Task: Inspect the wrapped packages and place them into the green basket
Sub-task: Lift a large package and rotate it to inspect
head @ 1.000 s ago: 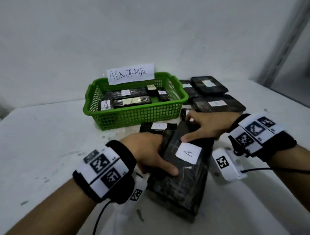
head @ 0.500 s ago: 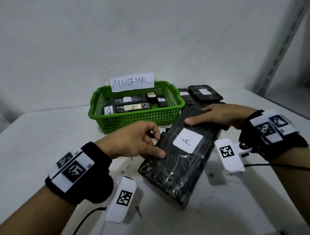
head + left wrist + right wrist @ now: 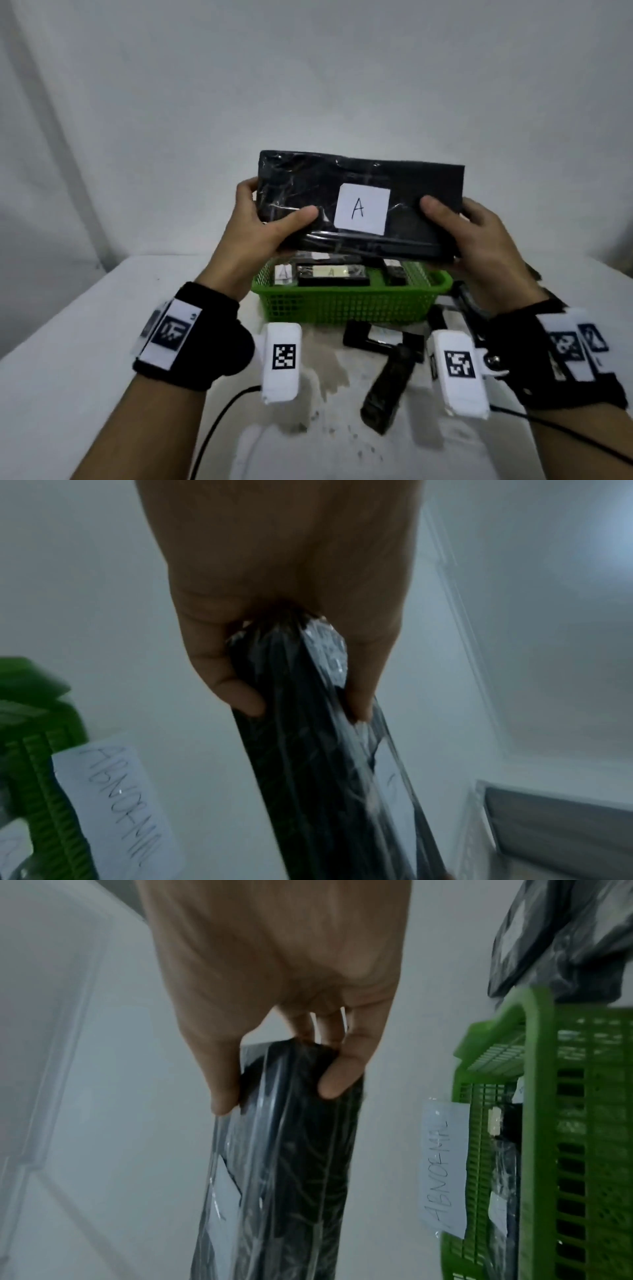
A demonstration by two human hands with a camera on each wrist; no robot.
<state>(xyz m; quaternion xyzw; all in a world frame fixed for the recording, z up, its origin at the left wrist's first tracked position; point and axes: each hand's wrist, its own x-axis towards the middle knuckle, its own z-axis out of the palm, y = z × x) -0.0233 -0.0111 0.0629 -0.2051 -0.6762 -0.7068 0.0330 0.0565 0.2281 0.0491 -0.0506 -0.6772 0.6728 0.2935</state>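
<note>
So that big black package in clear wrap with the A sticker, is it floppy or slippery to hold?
The black film-wrapped package probably handles stiffly: gripped only at its ends by the left hand and right hand, it spans between them without sagging. The glossy, wrinkled film may be somewhat slippery, which could be why thumbs and fingers clamp both faces. Its weight cannot be judged.

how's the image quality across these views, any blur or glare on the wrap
Head view: dim, even light; the A label on the wrapped package reads sharply, wristbands smear slightly. Left wrist view: left hand soft, glare on the wrap's bunched end, green basket blurred. Right wrist view: right hand soft, basket mesh sharper.
</note>
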